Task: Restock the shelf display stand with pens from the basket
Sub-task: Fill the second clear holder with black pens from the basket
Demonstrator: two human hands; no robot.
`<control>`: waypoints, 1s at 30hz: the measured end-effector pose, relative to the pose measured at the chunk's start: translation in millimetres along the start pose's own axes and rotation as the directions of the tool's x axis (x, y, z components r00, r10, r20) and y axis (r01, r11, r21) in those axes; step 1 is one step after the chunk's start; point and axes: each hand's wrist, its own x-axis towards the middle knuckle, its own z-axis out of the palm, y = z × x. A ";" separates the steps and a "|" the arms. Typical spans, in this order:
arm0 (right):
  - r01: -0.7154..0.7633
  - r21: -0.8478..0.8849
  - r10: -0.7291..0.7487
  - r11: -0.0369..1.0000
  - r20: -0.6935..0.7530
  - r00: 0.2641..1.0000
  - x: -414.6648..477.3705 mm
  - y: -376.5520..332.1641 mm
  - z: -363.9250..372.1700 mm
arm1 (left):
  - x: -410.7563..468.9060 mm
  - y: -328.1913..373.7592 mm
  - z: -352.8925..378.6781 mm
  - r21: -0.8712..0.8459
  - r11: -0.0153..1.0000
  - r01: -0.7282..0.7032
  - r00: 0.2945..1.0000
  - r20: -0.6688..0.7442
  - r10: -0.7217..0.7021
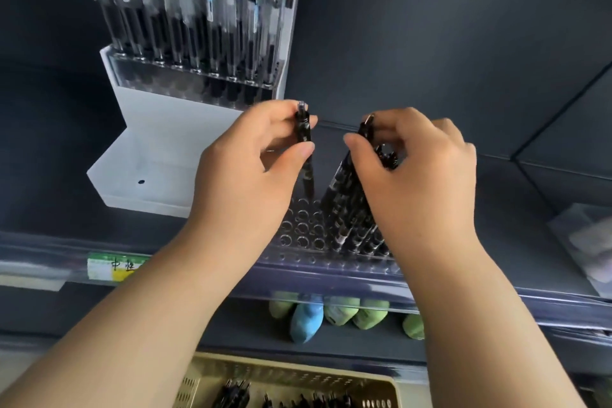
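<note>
At the bottom edge of the frame a cream perforated basket [291, 378] held black loose pens [231, 394], so stock was left to move. Above it, on a lower shelf, sat rounded green and blue items [308, 318], and on the shelf rail at the left was a green and yellow price label [112, 267].

In the middle of the frame stood the clear display stand [303, 225], a block of round holes. Its right part was filled with upright black pens [361, 235]; the holes toward its left showed open. By that, the restocking looked partly done, perhaps near half for this stand, though the hands hid some of it.

The left hand [245, 175] pinched a single pen [304, 129] between thumb and fingers, tip down over the open holes; whether the tip had entered one could not be told. The right hand [424, 175], just beside, was curled round a bundle of pens [387, 156] waiting to be placed.

Farther back, at the upper left, a second stand [165, 142] with a white base carried a full rank of clear-barrelled pens [185, 16] and seemed to need nothing.
</note>
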 end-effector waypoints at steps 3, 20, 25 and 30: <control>0.032 -0.021 -0.032 0.999 0.004 0.999 2.9 -1.8 5.4 | 3.3 -3.0 -4.3 -0.032 0.999 0.028 1.000 0.011 -0.027; 0.091 -0.233 -0.020 0.968 0.292 0.956 12.5 -3.3 9.6 | -5.4 -6.7 -11.8 -0.101 0.994 0.031 0.999 0.030 -0.028; 0.070 -0.238 -0.011 0.969 0.238 0.971 11.5 -4.2 10.3 | -7.6 -10.1 -9.5 -0.109 0.994 0.022 0.999 0.035 -0.018; 0.076 -0.227 -0.021 0.971 0.237 0.971 10.7 -4.7 10.2 | -9.7 -12.3 -1.8 -0.047 0.999 -0.023 0.999 0.036 0.024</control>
